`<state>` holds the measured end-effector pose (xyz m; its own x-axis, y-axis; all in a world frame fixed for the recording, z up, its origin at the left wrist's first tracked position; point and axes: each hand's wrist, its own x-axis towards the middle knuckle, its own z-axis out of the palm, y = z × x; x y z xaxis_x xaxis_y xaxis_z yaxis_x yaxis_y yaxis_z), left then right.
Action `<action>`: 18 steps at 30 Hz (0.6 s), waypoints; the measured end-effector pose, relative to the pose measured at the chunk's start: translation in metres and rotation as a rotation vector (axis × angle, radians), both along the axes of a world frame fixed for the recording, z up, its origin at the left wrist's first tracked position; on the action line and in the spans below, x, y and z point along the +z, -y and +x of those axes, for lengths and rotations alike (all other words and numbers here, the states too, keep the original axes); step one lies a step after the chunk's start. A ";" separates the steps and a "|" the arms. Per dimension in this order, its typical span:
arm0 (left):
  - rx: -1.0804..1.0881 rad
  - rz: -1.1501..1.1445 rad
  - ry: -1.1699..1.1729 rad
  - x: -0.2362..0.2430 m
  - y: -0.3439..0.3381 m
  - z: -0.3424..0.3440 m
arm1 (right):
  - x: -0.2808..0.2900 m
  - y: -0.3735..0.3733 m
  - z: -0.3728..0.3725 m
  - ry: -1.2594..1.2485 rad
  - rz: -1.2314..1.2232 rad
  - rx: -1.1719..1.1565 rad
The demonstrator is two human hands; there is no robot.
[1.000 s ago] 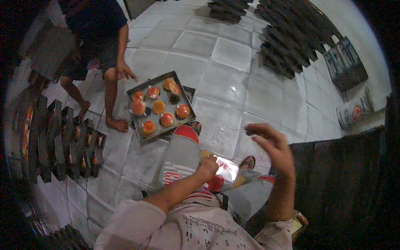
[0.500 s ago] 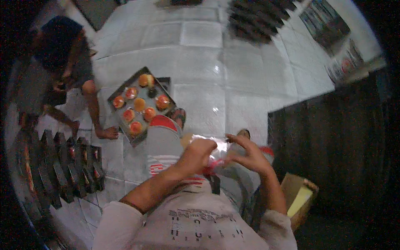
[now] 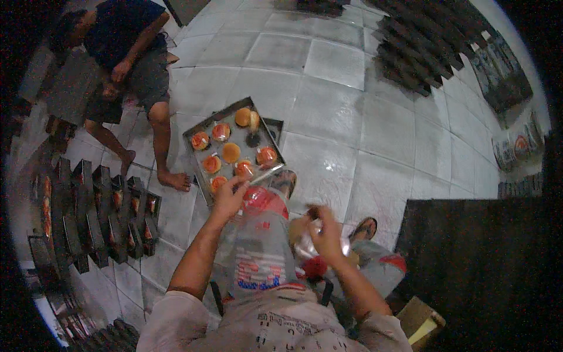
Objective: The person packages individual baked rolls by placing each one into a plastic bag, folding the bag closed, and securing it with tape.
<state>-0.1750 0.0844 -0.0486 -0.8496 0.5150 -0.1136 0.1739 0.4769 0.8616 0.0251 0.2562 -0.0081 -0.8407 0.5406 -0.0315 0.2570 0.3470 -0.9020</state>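
Note:
My left hand (image 3: 230, 200) is closed at the near edge of a dark metal tray (image 3: 196, 167), pinching a clear plastic bag with red print (image 3: 256, 198) over my left knee. Whether the bag holds a bun I cannot make out. Round buns lie in the tray: a bare golden bun (image 3: 231, 153) in the middle and several in red-printed clear wrapping, such as the wrapped bun (image 3: 221, 131). My right hand (image 3: 328, 237), smeared by motion, hovers over shiny clear plastic (image 3: 305, 244) with red on it in my lap. Its fingers look curled, but their grip is unclear.
At the far left a person (image 3: 126, 41) sits with bare feet near the tray. Stacked dark trays (image 3: 99, 214) stand at the left, more stacked trays (image 3: 416, 47) at the back right. A dark panel (image 3: 469, 252) and a cardboard box (image 3: 419, 322) are on my right.
My left hand has gone from the plastic in my lap, forward and left to the tray, with a bag. My right hand stays over my lap. The whole view has shifted.

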 end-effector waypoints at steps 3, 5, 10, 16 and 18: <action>0.088 -0.156 0.007 -0.056 0.006 -0.063 | -0.025 0.046 -0.034 0.016 0.139 0.398; 0.081 -0.276 -0.005 -0.083 -0.014 -0.102 | -0.034 0.068 -0.056 0.044 0.229 0.515; -0.062 -0.500 -0.204 -0.202 -0.057 -0.177 | -0.056 0.072 -0.087 0.059 0.278 0.655; 0.032 -0.631 -0.108 -0.263 -0.109 -0.222 | -0.089 0.075 -0.092 0.068 0.123 0.763; 0.071 -0.557 -0.111 -0.289 -0.118 -0.236 | -0.096 0.079 -0.088 0.080 0.091 0.788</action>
